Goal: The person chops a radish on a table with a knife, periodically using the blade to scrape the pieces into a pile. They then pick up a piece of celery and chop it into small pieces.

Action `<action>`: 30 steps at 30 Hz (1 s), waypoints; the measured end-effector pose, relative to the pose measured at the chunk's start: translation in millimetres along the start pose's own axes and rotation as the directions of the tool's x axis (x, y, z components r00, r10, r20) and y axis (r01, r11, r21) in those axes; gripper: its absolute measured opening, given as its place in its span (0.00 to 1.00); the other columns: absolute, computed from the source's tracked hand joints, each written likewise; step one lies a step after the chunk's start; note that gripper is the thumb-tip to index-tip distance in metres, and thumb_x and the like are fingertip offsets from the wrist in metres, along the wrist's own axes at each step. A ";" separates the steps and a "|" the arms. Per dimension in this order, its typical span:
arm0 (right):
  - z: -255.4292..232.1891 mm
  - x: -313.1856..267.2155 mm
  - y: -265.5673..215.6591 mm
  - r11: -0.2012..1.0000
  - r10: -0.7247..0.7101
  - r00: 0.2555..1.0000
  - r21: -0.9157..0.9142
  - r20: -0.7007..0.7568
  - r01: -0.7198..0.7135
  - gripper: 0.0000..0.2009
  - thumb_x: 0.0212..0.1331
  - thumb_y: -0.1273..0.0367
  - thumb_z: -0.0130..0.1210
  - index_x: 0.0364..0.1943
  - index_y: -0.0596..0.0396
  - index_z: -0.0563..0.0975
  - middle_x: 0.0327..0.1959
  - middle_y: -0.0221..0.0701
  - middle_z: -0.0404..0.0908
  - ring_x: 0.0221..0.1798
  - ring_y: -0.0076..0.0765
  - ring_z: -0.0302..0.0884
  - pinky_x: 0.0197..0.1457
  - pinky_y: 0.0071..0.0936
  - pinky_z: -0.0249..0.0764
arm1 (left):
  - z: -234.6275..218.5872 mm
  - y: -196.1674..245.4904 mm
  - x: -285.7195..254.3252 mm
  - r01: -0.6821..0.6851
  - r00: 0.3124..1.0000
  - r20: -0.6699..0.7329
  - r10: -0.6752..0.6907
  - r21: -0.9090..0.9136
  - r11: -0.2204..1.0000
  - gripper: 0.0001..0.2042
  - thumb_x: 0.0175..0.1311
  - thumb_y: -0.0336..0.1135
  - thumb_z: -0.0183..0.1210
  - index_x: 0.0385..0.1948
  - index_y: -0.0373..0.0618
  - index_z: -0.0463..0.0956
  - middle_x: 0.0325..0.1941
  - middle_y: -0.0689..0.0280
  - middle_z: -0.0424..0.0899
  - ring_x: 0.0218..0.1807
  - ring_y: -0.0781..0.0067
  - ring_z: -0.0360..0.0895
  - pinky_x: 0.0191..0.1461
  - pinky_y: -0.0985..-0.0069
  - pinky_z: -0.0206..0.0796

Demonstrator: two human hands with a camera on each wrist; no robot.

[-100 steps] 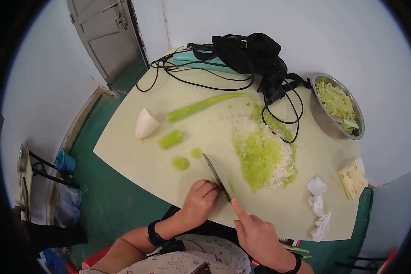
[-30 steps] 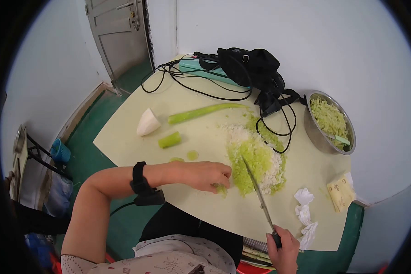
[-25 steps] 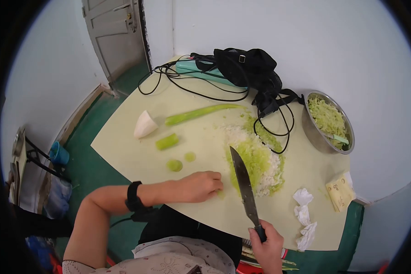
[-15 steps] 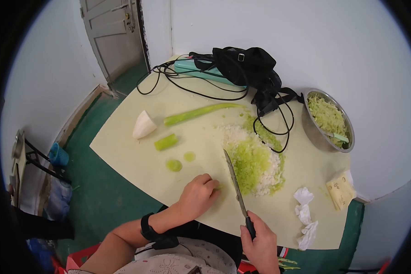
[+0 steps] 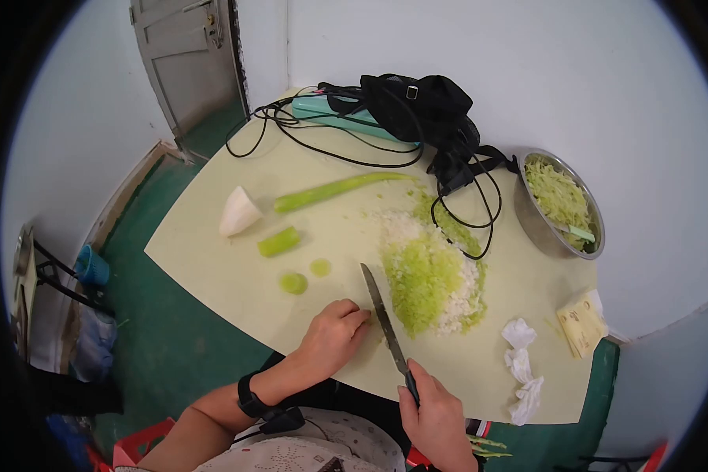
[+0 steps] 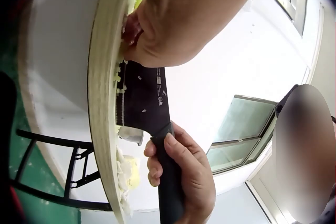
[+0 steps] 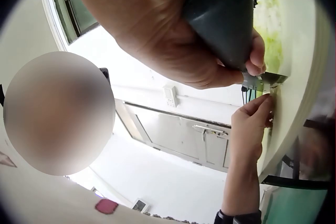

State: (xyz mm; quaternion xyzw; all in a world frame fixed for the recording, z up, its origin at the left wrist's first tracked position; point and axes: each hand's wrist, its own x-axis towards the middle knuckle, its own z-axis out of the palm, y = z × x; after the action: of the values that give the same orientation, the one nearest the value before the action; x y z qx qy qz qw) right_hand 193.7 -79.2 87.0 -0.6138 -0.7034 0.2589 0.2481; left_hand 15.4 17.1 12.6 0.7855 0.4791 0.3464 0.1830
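We noted the right hand (image 5: 435, 418) wrapped tight round the dark handle of the knife (image 5: 384, 320), blade edge down on the table (image 5: 212, 267), just left of the chopped green-and-white heap (image 5: 431, 277). The left hand (image 5: 332, 337) lay beside the blade, fingers curled with their tips pressed to the tabletop; whatever piece sat under them was hidden, so we could not tell. The steel bowl (image 5: 536, 226) held pale shredded vegetable. The wrist views showed little beyond hands and blade.
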 end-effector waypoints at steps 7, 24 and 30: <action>-5.7 9.5 -10.5 0.996 0.072 0.997 -0.042 -0.011 -0.073 0.18 0.58 0.72 0.53 0.53 0.62 0.71 0.32 0.48 0.78 0.32 0.55 0.78 0.36 0.42 0.74 | 3.4 2.1 -3.5 -0.002 0.993 -0.116 -0.002 -0.039 0.999 0.14 0.47 0.21 0.62 0.38 0.36 0.77 0.30 0.57 0.77 0.34 0.56 0.76 0.37 0.67 0.71; -9.0 -22.0 2.5 1.000 -0.012 0.997 0.004 -0.081 0.012 0.17 0.62 0.69 0.52 0.55 0.60 0.72 0.32 0.46 0.79 0.28 0.52 0.77 0.30 0.35 0.73 | 5.5 5.2 3.1 0.027 1.000 -0.012 -0.026 0.045 0.999 0.10 0.48 0.22 0.61 0.34 0.35 0.75 0.35 0.55 0.73 0.35 0.53 0.75 0.37 0.66 0.70; -8.8 -25.9 12.8 0.992 -0.121 0.977 0.008 -0.178 0.125 0.17 0.63 0.68 0.52 0.55 0.59 0.73 0.26 0.44 0.78 0.21 0.44 0.73 0.26 0.32 0.70 | 8.4 5.1 0.7 0.027 0.997 -0.070 -0.023 0.064 0.998 0.09 0.45 0.21 0.61 0.29 0.37 0.74 0.29 0.57 0.72 0.33 0.54 0.73 0.34 0.64 0.68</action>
State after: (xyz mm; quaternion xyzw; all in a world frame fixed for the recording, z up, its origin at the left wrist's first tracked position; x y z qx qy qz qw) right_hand 212.1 -102.8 84.2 -0.5873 -0.7127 0.1943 0.3309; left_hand 24.8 15.7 10.2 0.7726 0.5058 0.3554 0.1449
